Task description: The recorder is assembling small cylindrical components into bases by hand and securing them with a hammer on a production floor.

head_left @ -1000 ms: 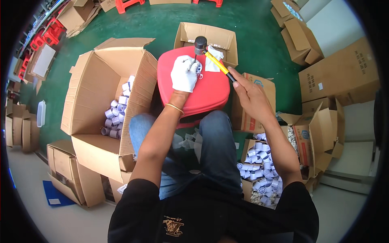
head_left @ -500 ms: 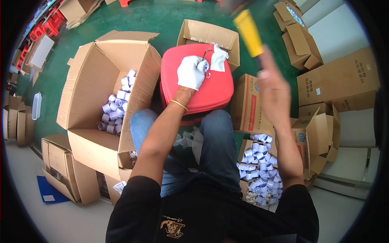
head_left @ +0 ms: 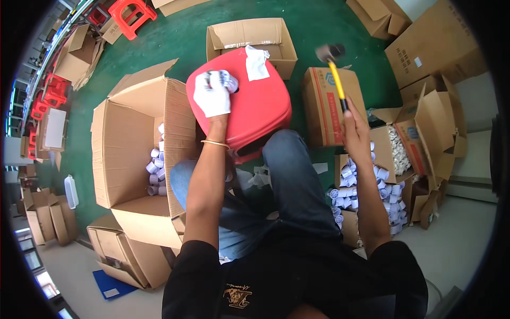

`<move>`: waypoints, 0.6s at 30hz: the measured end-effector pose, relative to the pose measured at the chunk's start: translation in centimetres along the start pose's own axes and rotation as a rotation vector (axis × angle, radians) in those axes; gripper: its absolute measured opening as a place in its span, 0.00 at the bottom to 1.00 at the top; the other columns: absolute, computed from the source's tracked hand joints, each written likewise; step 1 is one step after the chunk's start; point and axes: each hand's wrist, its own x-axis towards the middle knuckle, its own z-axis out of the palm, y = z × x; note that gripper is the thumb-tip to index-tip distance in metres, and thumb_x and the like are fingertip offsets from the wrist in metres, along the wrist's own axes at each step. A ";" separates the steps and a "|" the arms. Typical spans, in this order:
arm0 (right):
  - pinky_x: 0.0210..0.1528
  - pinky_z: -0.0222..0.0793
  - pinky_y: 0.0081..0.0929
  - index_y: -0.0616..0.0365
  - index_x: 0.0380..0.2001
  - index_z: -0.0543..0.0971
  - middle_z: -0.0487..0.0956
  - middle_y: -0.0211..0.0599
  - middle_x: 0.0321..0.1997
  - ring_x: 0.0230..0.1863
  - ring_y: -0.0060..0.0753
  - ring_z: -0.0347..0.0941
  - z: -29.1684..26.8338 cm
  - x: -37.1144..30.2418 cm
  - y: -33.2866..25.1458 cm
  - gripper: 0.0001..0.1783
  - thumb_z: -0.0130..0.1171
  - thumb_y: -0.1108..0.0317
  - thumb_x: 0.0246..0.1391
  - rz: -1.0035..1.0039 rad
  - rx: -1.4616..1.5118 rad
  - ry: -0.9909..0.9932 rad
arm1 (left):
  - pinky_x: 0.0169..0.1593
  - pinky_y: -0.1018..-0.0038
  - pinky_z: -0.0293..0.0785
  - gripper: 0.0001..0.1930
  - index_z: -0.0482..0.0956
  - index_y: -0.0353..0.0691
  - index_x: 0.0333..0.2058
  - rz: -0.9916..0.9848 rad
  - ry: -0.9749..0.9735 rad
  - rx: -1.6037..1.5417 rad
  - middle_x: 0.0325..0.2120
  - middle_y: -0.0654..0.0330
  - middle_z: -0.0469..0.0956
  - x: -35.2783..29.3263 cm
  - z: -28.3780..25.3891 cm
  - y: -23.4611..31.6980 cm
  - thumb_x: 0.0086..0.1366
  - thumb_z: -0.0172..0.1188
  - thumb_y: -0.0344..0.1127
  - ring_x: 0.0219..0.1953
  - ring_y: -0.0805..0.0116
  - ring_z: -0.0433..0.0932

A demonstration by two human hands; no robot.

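Observation:
My left hand [head_left: 211,95], in a white glove, is closed around a short white plastic pipe fitting [head_left: 229,81] with purplish shading. It holds the fitting at the top of a red plastic stool [head_left: 260,103], left of the middle. Off to the right of the stool, my bare right hand [head_left: 355,130] grips a hammer [head_left: 337,80] by its black and yellow handle. The hammer's dark head is raised in the air and smeared by motion. A white cloth [head_left: 257,63] lies on the stool's far side.
On the left, an open carton [head_left: 130,143] holds several white fittings [head_left: 155,166]. More fittings [head_left: 393,204] lie heaped by my right forearm. Another open carton [head_left: 279,32] stands behind the stool, and a closed carton [head_left: 319,106] to its right. Red stools [head_left: 127,18] stand far left.
The view has shifted. My left hand now sits farther left on the stool, and the L-shaped metal rod beside it no longer shows. The hammer has swung lower and appears farther away.

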 end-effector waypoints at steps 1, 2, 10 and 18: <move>0.32 0.60 0.19 0.62 0.63 0.68 0.72 0.26 0.28 0.27 0.20 0.61 0.5 -0.8 2.9 0.24 0.45 0.64 0.68 0.091 0.053 0.030 | 0.33 0.74 0.72 0.06 0.79 0.35 0.29 0.144 0.098 0.166 0.25 0.58 0.78 1.6 -1.5 -1.3 0.63 0.59 0.31 0.25 0.70 0.73; 0.33 0.60 0.20 0.63 0.62 0.70 0.72 0.27 0.28 0.28 0.21 0.61 0.8 -1.7 5.6 0.24 0.47 0.63 0.67 0.191 0.104 0.055 | 0.33 0.74 0.72 0.06 0.78 0.35 0.29 0.285 0.190 0.337 0.24 0.59 0.77 3.3 -3.9 -2.8 0.63 0.59 0.31 0.25 0.70 0.72; 0.44 0.71 0.30 0.65 0.51 0.76 0.81 0.44 0.42 0.40 0.35 0.76 -2.5 0.4 27.8 0.20 0.53 0.61 0.62 0.185 -0.099 0.032 | 0.32 0.77 0.73 0.15 0.83 0.39 0.30 0.011 0.233 0.855 0.23 0.61 0.81 8.0 -21.6 3.9 0.64 0.58 0.46 0.23 0.72 0.73; 0.45 0.71 0.38 0.58 0.48 0.77 0.80 0.45 0.43 0.40 0.50 0.76 -9.4 -5.6 34.4 0.21 0.59 0.58 0.54 -0.055 -0.742 0.252 | 0.33 0.71 0.76 0.19 0.87 0.43 0.31 0.133 0.172 1.449 0.26 0.64 0.85 9.0 -35.7 -5.0 0.65 0.53 0.50 0.26 0.64 0.81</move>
